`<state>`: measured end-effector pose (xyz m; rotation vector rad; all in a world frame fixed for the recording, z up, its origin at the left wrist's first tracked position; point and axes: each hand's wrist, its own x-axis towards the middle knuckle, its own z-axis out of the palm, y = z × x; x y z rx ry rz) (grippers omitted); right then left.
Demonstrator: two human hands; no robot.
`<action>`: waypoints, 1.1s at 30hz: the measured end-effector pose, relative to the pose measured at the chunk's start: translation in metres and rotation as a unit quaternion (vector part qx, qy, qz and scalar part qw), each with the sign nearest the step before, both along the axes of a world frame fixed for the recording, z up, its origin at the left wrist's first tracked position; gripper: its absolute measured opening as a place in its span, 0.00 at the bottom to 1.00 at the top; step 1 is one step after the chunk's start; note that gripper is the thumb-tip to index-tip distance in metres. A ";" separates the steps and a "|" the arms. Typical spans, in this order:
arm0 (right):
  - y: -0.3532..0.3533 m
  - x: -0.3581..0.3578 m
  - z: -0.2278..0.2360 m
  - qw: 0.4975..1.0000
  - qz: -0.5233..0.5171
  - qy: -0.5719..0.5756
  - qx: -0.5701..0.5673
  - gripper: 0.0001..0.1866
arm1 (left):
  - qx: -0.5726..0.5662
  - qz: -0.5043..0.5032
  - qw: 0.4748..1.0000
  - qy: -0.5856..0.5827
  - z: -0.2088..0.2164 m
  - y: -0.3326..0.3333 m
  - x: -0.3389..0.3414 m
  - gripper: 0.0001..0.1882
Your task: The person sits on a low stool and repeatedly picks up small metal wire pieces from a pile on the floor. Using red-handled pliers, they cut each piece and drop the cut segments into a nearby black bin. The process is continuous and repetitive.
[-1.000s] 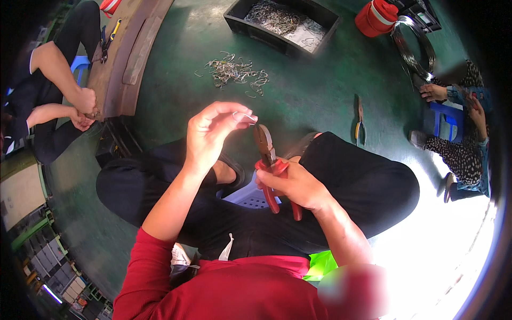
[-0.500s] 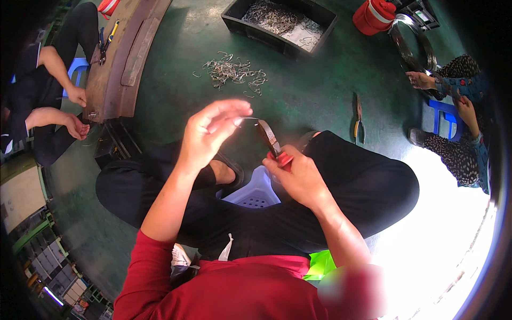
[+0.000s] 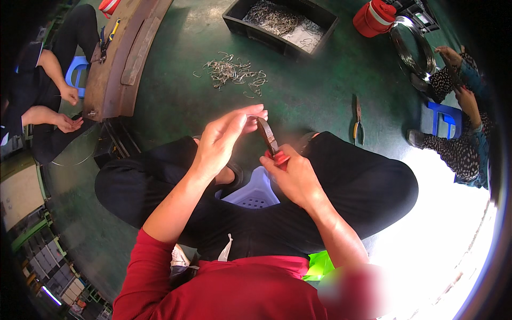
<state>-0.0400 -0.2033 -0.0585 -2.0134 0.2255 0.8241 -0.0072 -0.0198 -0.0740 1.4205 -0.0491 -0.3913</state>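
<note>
My right hand [image 3: 300, 178] is closed round the red handles of a pair of pliers [image 3: 268, 137], whose dark metal jaws point up and away from me. At the jaw tips is my left hand [image 3: 224, 137], its thumb and fingers pinched on a short thin wire [image 3: 252, 116]. The fingers cover most of that wire. I cannot tell whether the jaws are clamped on it. Beyond my hands a loose pile of bent wire hooks [image 3: 229, 72] lies on the green floor [image 3: 176, 80].
A black crate [image 3: 266, 36] with more hooks stands at the far side. Another pair of pliers [image 3: 358, 120] lies right. A red jug [image 3: 373, 18] and wire coil [image 3: 405, 48] are far right. Co-workers sit on both sides; a rusty steel beam [image 3: 109, 80] is left.
My left hand has moved right, its fingers now up against the plier tips, and less of the wire shows. The pliers have barely shifted. The right-hand co-worker's hands have moved up.
</note>
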 end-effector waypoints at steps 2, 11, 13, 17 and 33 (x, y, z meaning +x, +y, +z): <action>0.000 0.001 0.002 1.000 0.011 0.019 0.010 0.21 | -0.006 -0.002 1.000 -0.013 -0.001 -0.001 0.000 0.23; -0.005 0.005 -0.002 0.951 -0.017 0.208 0.228 0.22 | -0.095 0.022 0.995 0.018 -0.001 -0.003 -0.004 0.26; -0.006 0.006 -0.002 0.917 -0.038 0.244 0.312 0.22 | -0.122 0.012 0.992 0.031 0.000 0.003 0.001 0.26; -0.010 0.008 0.005 0.865 -0.047 0.310 0.391 0.21 | -0.008 0.010 0.999 -0.035 -0.001 0.005 0.003 0.18; -0.005 -0.005 -0.007 0.968 0.081 -0.169 -0.167 0.16 | 0.264 -0.051 0.962 -0.036 0.025 0.022 0.014 0.06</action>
